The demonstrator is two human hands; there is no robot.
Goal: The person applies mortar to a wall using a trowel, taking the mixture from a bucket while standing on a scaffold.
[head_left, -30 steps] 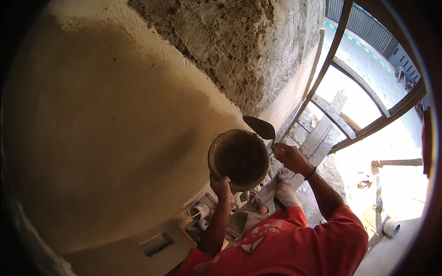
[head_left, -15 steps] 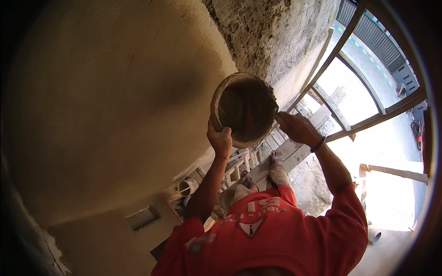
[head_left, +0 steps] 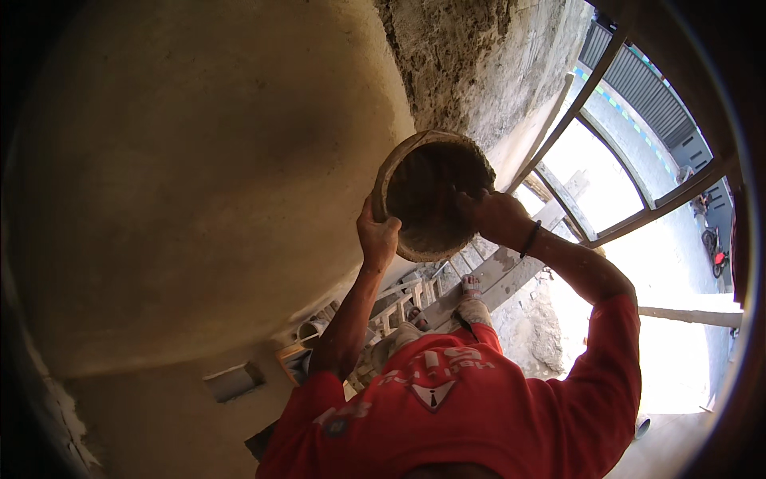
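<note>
1. One bucket point(head_left: 435, 227), near the centre toward 2 o'clock, is held up with its round mouth facing the camera.
2. Two hands work at it. The left hand point(head_left: 379, 237) is closed round the rim at the bucket's 8 o'clock, thumb over the edge.
3. The right hand point(head_left: 496, 217) is at the bucket's 4 o'clock, fingers bent in over the mouth; shadow hides the fingertips, so I cannot tell how far it is closed or what it holds. One dark beaded bracelet point(head_left: 531, 238) circles that wrist.
4. Two feet show toward 5 o'clock, one on a wooden plank point(head_left: 511, 270).
5. The right hand covers part of the bucket's rim, and the bucket hides the lower part of the rough wall patch point(head_left: 455, 60) at 1 o'clock.
6. A barred frame point(head_left: 634, 219) spans 2 to 3 o'clock; one pole point(head_left: 692, 317) lies past the right elbow toward 4 o'clock.
7. One rectangular recess point(head_left: 234, 383) sits in the wall near 7 o'clock.
8. The plastered wall point(head_left: 199, 184), at 9 to 10 o'clock, is smooth and tan; the patch is coarse, grey and pitted. The bucket's rim looks crusted, its inside dark. The shirt point(head_left: 479, 407) is red cloth with white print.
</note>
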